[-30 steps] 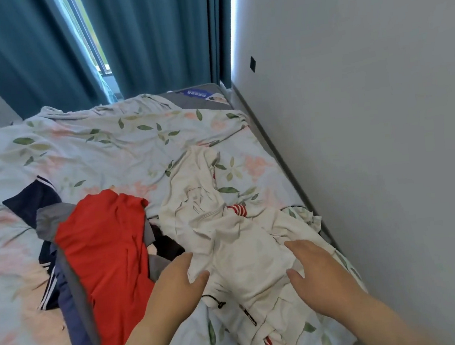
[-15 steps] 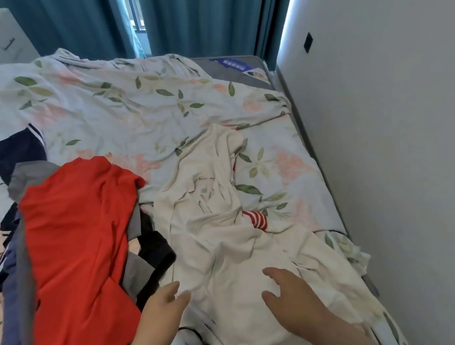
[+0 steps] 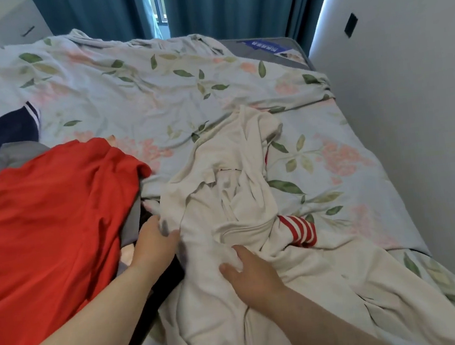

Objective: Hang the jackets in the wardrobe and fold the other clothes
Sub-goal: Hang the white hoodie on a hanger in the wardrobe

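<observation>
Head view: rumpled, soft cream jacket

Bed under a wrinkled pale floral sheet fills most of the view. Grey mattress corner with a blue label is bare at the far end. Teal curtains behind it, daylight through a narrow window gap. White wall right, tight against the bed, with a small dark wall plate. White cabinet far left.

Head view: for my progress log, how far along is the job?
Done: nothing looks folded or hung. In hand: left hand and right hand are on the cream garment. Remaining: that, plus the red garment, grey piece and navy piece, heaped.
</observation>
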Demonstrator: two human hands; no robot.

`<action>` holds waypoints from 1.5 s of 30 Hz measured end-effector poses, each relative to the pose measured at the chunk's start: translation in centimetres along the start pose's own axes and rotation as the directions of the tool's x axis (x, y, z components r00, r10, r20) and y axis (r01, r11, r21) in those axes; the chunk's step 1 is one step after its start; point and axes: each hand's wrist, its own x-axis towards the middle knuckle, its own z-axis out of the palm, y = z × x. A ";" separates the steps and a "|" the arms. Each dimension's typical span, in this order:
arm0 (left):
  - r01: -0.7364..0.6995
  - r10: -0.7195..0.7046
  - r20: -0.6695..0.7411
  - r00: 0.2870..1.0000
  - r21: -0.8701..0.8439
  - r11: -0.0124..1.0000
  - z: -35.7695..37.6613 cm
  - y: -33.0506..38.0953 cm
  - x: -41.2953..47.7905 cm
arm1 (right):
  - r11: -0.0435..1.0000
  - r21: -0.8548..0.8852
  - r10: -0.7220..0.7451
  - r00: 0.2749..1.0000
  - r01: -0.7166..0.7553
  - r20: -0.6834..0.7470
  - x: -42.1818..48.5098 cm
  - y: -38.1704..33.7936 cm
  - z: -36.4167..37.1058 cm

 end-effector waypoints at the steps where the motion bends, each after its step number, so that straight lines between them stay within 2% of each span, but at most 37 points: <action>1: 0.046 -0.046 0.018 0.999 -0.036 0.998 0.1 -0.3 0.6 | 0.999 0.050 0.015 0.999 -0.014 -0.035 0.0 0.4 0.2; 4: 0.125 -0.121 0.111 0.986 -0.026 0.992 0.2 -0.7 2.0 | 0.975 0.201 0.115 0.989 -0.094 -0.096 -0.5 1.2 -0.4; 6: 0.147 -0.139 0.181 0.974 -0.029 0.989 0.6 -0.7 2.6 | 0.941 0.307 0.170 0.983 -0.142 -0.065 -1.0 1.7 -1.3; 9: 0.203 -0.182 0.181 0.967 -0.105 0.974 1.1 0.2 2.4 | 0.906 0.399 0.176 0.983 -0.139 -0.057 -2.2 2.0 -2.9; 12: 0.116 -0.098 0.102 0.990 -0.189 0.975 1.2 1.6 1.0 | 0.884 0.451 0.176 0.981 -0.120 -0.083 -3.5 1.9 -4.2; 14: 0.001 0.004 0.030 1.000 -0.164 0.987 1.2 2.7 -0.7 | 0.860 0.496 0.183 0.979 -0.117 -0.087 -4.6 1.5 -5.0; 16: -0.061 0.067 0.030 0.997 -0.173 0.983 1.3 4.2 -3.1 | 0.826 0.555 0.165 0.983 -0.095 -0.078 -6.0 0.7 -6.0; 18: 0.022 0.016 0.130 0.991 -0.283 0.959 1.5 5.7 -6.4 | 0.751 0.654 0.148 0.989 -0.095 -0.027 -7.6 -0.3 -7.2; 19: 0.126 -0.036 0.220 0.975 -0.406 0.905 1.7 6.4 -8.2 | 0.710 0.696 0.132 0.991 -0.107 0.018 -8.6 -1.0 -7.7; 20: 0.249 -0.081 0.319 0.944 -0.531 0.810 1.7 7.2 -10.0 | 0.687 0.718 0.103 0.993 -0.114 0.058 -9.8 -1.8 -8.2; 22: 0.515 -0.152 0.534 0.832 -0.641 0.570 1.1 9.1 -13.1 | 0.754 0.650 0.042 0.995 -0.090 0.088 -12.4 -3.6 -9.1; 23: 0.604 -0.161 0.615 0.772 -0.632 0.486 0.5 10.1 -14.4 | 0.825 0.562 0.011 0.997 -0.055 0.081 -13.9 -4.6 -9.5; 24: 0.649 -0.150 0.665 0.732 -0.612 0.453 -0.1 11.1 -15.6 | 0.894 0.449 -0.034 0.997 -0.002 0.073 -15.6 -5.6 -9.9; 26: 0.639 -0.135 0.681 0.720 -0.573 0.513 -1.1 12.5 -17.8 | 0.974 0.177 -0.157 0.985 0.142 0.070 -19.0 -7.6 -10.5; 28: 0.638 -0.212 0.668 0.713 -0.495 0.590 -2.3 13.8 -19.8 | 0.965 -0.043 -0.257 0.964 0.260 0.072 -22.0 -8.7 -11.2; 31: 0.739 -0.237 0.794 0.561 -0.351 0.574 -4.5 15.9 -22.3 | 0.939 -0.157 -0.298 0.952 0.307 0.076 -26.2 -10.0 -12.8; 34: 0.716 -0.272 0.817 0.508 -0.225 0.661 -5.8 17.6 -24.3 | 0.916 -0.191 -0.337 0.935 0.353 0.112 -29.8 -10.2 -13.9; 35: 0.677 -0.289 0.793 0.537 -0.200 0.708 -5.9 18.0 -24.9 | 0.907 -0.206 -0.348 0.929 0.368 0.126 -30.6 -10.0 -14.0; 36: 0.621 -0.287 0.749 0.597 -0.204 0.757 -6.3 18.7 -25.7 | 0.900 -0.220 -0.353 0.925 0.376 0.136 -31.5 -10.0 -14.3; 39: 0.503 -0.176 0.643 0.746 -0.371 0.781 -7.8 20.2 -28.1 | 0.896 -0.192 -0.378 0.915 0.400 0.141 -34.3 -9.7 -15.2; 41: 0.428 -0.112 0.575 0.810 -0.451 0.783 -9.6 21.3 -30.4 | 0.924 -0.069 -0.374 0.926 0.377 0.052 -36.5 -9.6 -16.5; 43: 0.362 -0.063 0.534 0.843 -0.478 0.801 -11.2 21.7 -32.1 | 0.942 0.069 -0.322 0.943 0.328 -0.082 -37.7 -9.7 -17.6; 45: 0.242 0.014 0.499 0.866 -0.445 0.862 -13.5 23.3 -35.1 | 0.933 0.088 -0.317 0.914 0.348 -0.254 -39.3 -10.1 -19.5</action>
